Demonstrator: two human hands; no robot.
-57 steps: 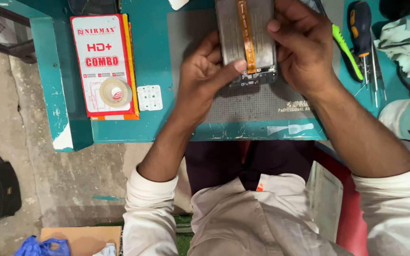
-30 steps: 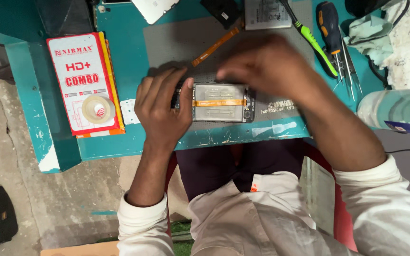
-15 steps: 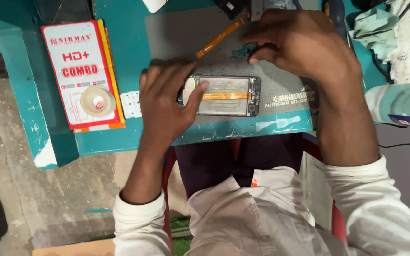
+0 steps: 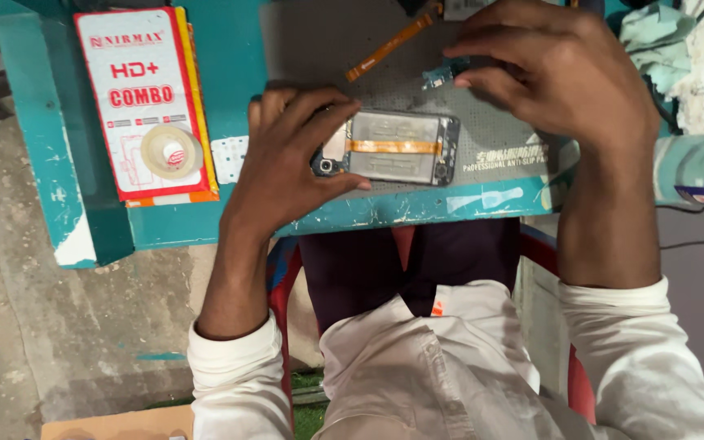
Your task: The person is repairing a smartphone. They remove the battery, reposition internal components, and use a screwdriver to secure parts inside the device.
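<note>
The person wears a white long-sleeved shirt; its 2 sleeves end in plain cuffs, 1 at the lower left of centre and 1 at the right of the frame, leaving both forearms bare. The shirt front fills the lower middle, creased, with a placket line and a small orange mark near the centre. Dark trousers show above it, in the middle of the frame. The left hand (image 4: 291,159) and right hand (image 4: 560,69) are bare, without rings or a watch.

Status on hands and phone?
Left hand steadies opened phone on mat. Right hand pinches small board. Orange flex lies apart.
</note>
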